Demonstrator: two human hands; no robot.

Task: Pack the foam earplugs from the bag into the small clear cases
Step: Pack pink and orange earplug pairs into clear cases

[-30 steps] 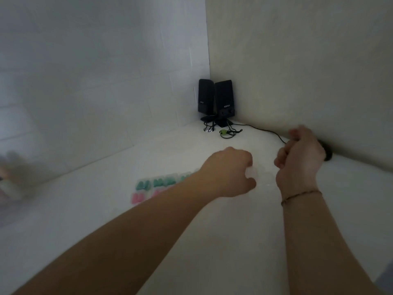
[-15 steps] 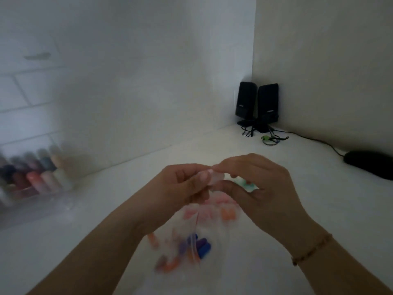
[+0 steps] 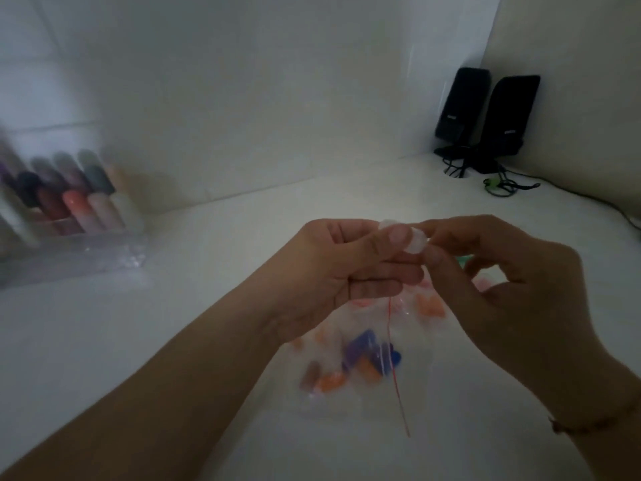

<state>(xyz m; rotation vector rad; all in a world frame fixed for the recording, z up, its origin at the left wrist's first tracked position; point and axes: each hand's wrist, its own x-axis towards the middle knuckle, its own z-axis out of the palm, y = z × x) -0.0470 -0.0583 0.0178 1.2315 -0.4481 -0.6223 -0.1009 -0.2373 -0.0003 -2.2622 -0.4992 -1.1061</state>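
A small clear case [image 3: 414, 241] is held above the white table between both hands. My left hand [image 3: 343, 269] pinches it with thumb and fingers from the left. My right hand [image 3: 503, 282] pinches its right side with fingertips. Below them a clear zip bag [image 3: 360, 362] with a red seal line lies on the table, holding several orange, blue and purple foam earplugs [image 3: 367, 355]. A few pink and orange earplugs [image 3: 430, 307], it seems in clear cases, show just past the bag, partly hidden by my hands.
A clear plastic organiser [image 3: 69, 216] with several coloured tubes stands at the left against the wall. Two black speakers [image 3: 485, 116] with cables [image 3: 503, 185] sit in the far right corner. White walls close the table at the back and right.
The view swung left and down. Both hands came back from near the far wall toward me and now hold the small case over the bag; the organiser has come into view.
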